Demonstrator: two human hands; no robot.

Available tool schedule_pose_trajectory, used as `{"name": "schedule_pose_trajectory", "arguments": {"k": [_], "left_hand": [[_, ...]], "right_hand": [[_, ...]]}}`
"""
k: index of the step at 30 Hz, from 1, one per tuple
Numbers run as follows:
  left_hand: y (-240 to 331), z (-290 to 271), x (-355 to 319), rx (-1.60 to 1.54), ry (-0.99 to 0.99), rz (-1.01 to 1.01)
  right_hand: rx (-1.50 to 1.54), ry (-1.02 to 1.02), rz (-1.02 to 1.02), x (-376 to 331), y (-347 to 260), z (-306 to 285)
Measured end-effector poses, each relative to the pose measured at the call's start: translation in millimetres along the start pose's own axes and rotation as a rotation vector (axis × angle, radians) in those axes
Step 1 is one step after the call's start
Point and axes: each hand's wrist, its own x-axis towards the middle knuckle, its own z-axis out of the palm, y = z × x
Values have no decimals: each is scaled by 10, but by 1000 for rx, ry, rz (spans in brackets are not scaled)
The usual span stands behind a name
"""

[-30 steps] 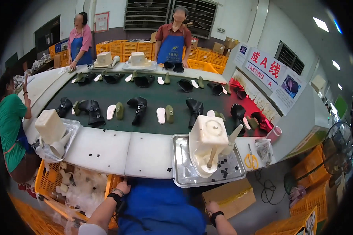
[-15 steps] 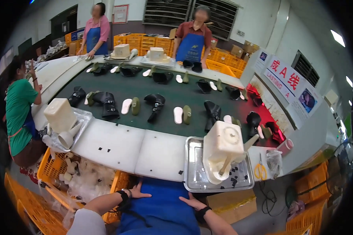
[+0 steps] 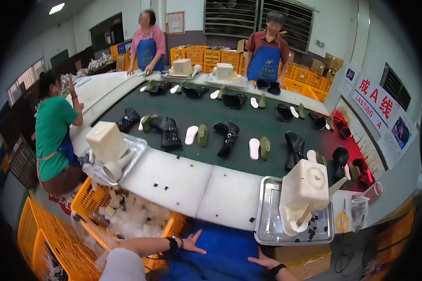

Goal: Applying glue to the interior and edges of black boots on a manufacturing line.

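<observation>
My left hand (image 3: pixel 192 242) lies against the blue apron (image 3: pixel 222 241) over my lap, its fingers spread and holding nothing. Opposite it, my right hand (image 3: pixel 262 260) also rests on the apron, fingers stretched out. Just ahead is the white tabletop edge (image 3: pixel 204 192). A metal tray (image 3: pixel 267 201) stands on it at the right, bearing a cream plastic container (image 3: pixel 309 180) with a brush-like handle (image 3: pixel 305 214) in its front opening and several small black pieces. Beyond, a dark green belt (image 3: pixel 187 105) carries black boots (image 3: pixel 226 138), white insoles (image 3: pixel 254 149) and olive soles (image 3: pixel 265 148).
Yellow-handled scissors (image 3: pixel 342 222) and a clear plastic bag (image 3: pixel 359 210) lie right of the tray. Below the table's left is an orange crate (image 3: pixel 91 196) of plastic waste. A cardboard box (image 3: pixel 305 260) sits beneath the tray. A person in green (image 3: pixel 56 126) sits left; two others stand across the belt.
The whole view has swung leftward, so everything appears farther right and a little lower. Both my hands stay spread on the apron; nothing has been picked up.
</observation>
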Motion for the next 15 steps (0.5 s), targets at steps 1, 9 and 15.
{"name": "schedule_pose_trajectory", "arguments": {"k": [1, 9, 15], "left_hand": [[68, -21, -81, -9, -1, 16], [58, 0, 52, -32, -56, 46], [35, -59, -23, -105, 24, 44]], "right_hand": [[-23, 14, 9, -37, 18, 16], [285, -29, 25, -128, -264, 121], [207, -18, 195, -71, -141, 74]]}}
